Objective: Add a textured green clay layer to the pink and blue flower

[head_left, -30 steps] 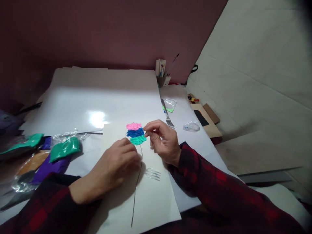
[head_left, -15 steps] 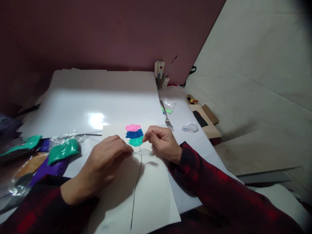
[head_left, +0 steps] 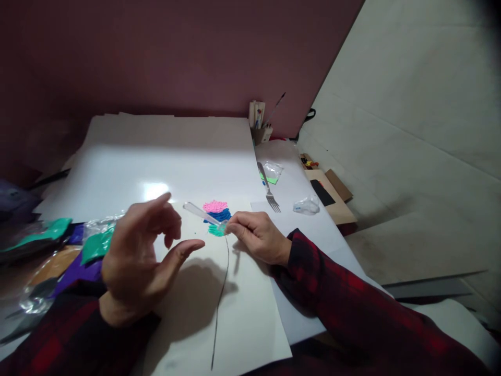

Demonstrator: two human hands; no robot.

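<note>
My right hand (head_left: 260,234) pinches a clear plastic fork (head_left: 199,212) near its tines end, which the fingers partly hide. Its handle points up and to the left, over the paper. My left hand (head_left: 143,253) is open, thumb and fingers apart, to the left of the fork. Beneath lies a sheet of white paper (head_left: 250,313) bearing textured patches of pink clay (head_left: 215,206), blue clay (head_left: 219,214) and green clay (head_left: 216,230), stacked one below another. A thin dark line (head_left: 221,297) is drawn down from the green patch.
At the right lie a metal fork (head_left: 269,190), a small clear bag with something green (head_left: 272,172) and a crumpled clear wrapper (head_left: 306,205). Bagged coloured clay (head_left: 96,245) sits at left. Large white sheets (head_left: 188,151) and a pen holder (head_left: 260,122) stand behind.
My left hand has let go of the plastic fork and opened, drawing back left. My right hand now holds the fork, whose handle has swung to point up-left.
</note>
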